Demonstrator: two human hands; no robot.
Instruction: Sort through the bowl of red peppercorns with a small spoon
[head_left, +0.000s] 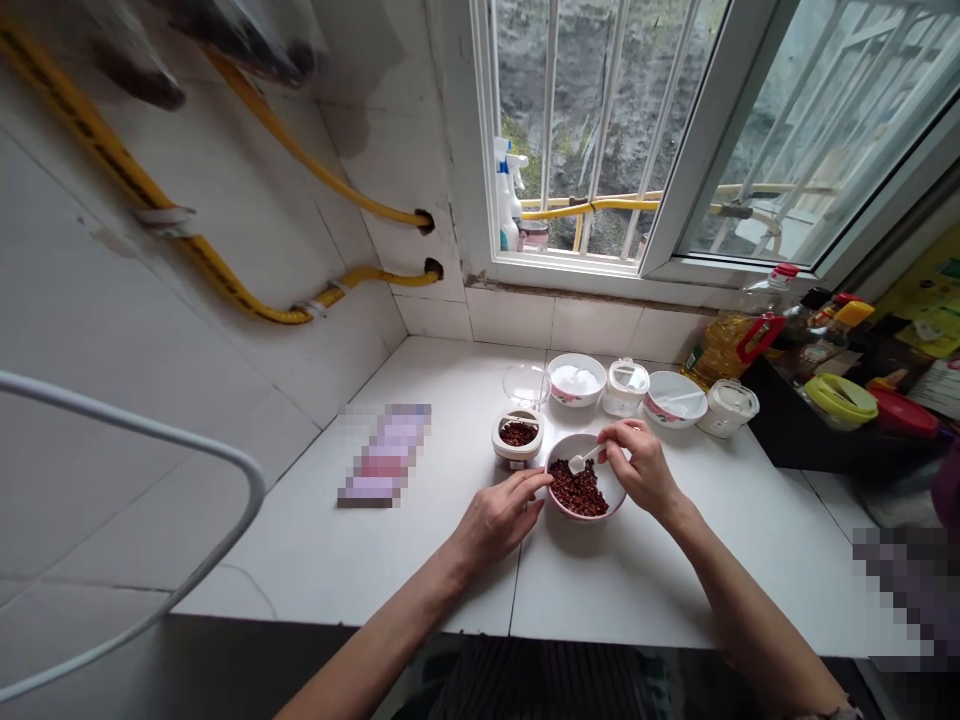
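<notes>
A white bowl [616, 488] with a pink rim holds dark red-brown peppercorn-like grains [579, 492]. My right hand [636, 462] pinches the handle of a small white spoon [577, 464], whose tip lies among the grains. On the bowl's left side rest the fingertips of my left hand [501, 512], stretched out and holding nothing. Just behind that hand stands a small white seasoning jar [517, 455] with similar grains inside. Its clear lid [526, 384] is raised.
Behind are a bowl of white powder [576, 380], a white lidded jar [627, 388], another bowl with a white spoon [675, 400] and a second jar [730, 408]. An oil bottle [724, 345] stands at right. A blurred purple packet [386, 455] lies left; a grey cable [251, 470] curves at the far left.
</notes>
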